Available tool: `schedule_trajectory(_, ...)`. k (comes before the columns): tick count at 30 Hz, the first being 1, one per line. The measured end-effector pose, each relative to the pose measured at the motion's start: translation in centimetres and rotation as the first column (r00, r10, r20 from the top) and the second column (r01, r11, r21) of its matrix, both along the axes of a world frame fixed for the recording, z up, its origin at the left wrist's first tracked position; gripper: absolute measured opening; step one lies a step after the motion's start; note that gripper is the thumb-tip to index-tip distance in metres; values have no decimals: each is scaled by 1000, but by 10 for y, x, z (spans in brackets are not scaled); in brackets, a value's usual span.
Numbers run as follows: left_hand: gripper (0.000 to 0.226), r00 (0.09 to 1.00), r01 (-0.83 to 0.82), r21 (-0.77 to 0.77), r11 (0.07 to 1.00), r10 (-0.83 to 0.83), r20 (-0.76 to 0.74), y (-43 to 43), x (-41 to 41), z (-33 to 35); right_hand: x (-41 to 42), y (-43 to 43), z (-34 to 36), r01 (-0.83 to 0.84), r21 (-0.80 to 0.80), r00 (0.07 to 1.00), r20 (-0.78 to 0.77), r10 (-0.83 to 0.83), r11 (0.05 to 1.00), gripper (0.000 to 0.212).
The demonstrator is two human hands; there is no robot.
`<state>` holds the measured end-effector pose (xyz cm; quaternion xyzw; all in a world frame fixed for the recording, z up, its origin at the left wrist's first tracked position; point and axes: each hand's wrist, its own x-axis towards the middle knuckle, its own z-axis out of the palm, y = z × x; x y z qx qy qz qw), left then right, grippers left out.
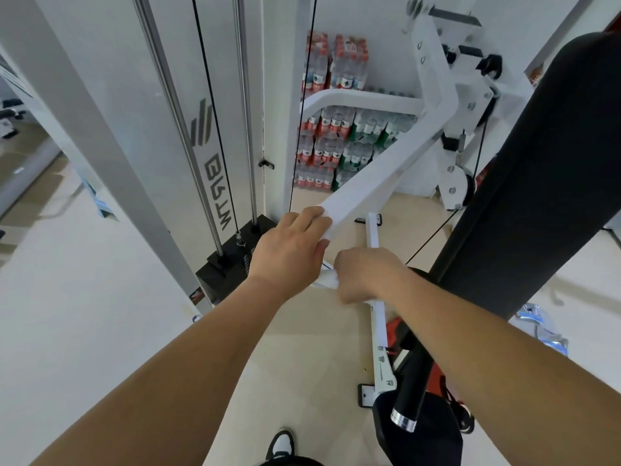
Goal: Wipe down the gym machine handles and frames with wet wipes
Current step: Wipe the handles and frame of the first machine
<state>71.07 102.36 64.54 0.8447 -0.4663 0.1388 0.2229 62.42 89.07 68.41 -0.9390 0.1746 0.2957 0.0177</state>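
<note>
A white frame arm (376,183) of the gym machine slants down from the upper right to the middle of the view. My left hand (289,247) grips its lower end, fingers wrapped over the top edge. Just below and to the right, my right hand (366,274) holds a bunched white wet wipe (327,280) against the underside of the arm; the hand is motion-blurred. A black handle (411,391) with a chrome end hangs at the lower right.
The white weight-stack tower (141,136) with chrome guide rods and black cables stands left. A large black pad (544,169) fills the right. Packs of bottled water (332,139) are stacked against the back wall. A white base bar (378,317) lies on the floor.
</note>
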Motion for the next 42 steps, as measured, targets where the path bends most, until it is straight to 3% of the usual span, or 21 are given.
schedule_trajectory(1, 34, 1000, -1, -3, 1000, 1, 4, 0, -1, 0, -12, 3, -11, -58, -166, 976, 197, 91, 984, 7)
schedule_trajectory(3, 34, 1000, -5, -6, 1000, 5, 14, -1, 0, -1, -34, 11, -33, -54, -422, 842, 468, 269, 905, 21)
schedule_trajectory(5, 35, 1000, -12, 3, 1000, 12, 20, 0, 0, -2, -43, 18, -53, 41, -463, 711, 636, 300, 885, 27)
schedule_trajectory(6, 35, 1000, -10, 12, 1000, 9, 22, 0, 0, -2, -47, 23, -59, 61, -437, 704, 656, 271, 897, 29)
schedule_trajectory(12, 35, 1000, -8, 14, 1000, 8, 21, 0, -1, -2, -72, 34, -32, -110, -286, 864, 445, 234, 952, 88)
schedule_trajectory(14, 35, 1000, -11, 7, 1000, 11, 23, 0, -1, -1, -63, 25, -3, -132, -115, 935, 315, 163, 984, 82)
schedule_trajectory(16, 34, 1000, -15, 2, 1000, 15, 23, -1, -1, -2, -48, 13, 23, -87, 56, 966, 249, 70, 995, 56)
schedule_trajectory(17, 34, 1000, -16, 2, 1000, 16, 25, -1, -1, -2, -41, 8, 30, -78, 71, 966, 253, 57, 994, 39)
schedule_trajectory(20, 33, 999, -11, -4, 1000, 11, 34, -1, -1, -2, -27, 10, 19, -148, -161, 951, 247, 185, 976, 9)
schedule_trajectory(22, 34, 999, -15, -2, 1000, 15, 37, -1, -2, -3, -29, 20, -4, -148, -323, 950, 215, 225, 935, 15)
schedule_trajectory(24, 34, 999, -22, -3, 1000, 22, 44, -1, -1, -4, -30, 21, -19, -117, -397, 904, 336, 263, 910, 36)
schedule_trajectory(26, 33, 998, -27, -4, 1000, 27, 56, -1, -1, -4, -26, 18, -19, -109, -422, 887, 368, 279, 900, 32)
schedule_trajectory(29, 33, 998, -21, 3, 1000, 21, 55, -1, -1, -4, -14, 12, -8, -166, -234, 968, 145, 204, 958, 7)
schedule_trajectory(32, 34, 999, -21, -5, 1000, 21, 32, -1, -1, -4, 11, 0, 10, -32, 104, 987, -155, 48, 994, 17)
schedule_trajectory(35, 33, 999, -19, -18, 1000, 19, 28, -1, 0, -2, 23, -3, 18, 38, 189, 954, -300, 21, 981, 34)
schedule_trajectory(37, 33, 999, -16, -15, 1000, 17, 44, -1, 1, -4, 15, -1, 12, 6, 137, 980, -198, 22, 991, 22)
schedule_trajectory(39, 34, 999, -13, -12, 1000, 13, 43, -2, 0, -5, -8, 2, -6, -122, -125, 982, 126, 137, 985, 17)
schedule_trajectory(42, 34, 999, -8, -8, 1000, 9, 43, -1, -1, -5, -41, 8, -35, -173, -468, 838, 392, 379, 867, 38)
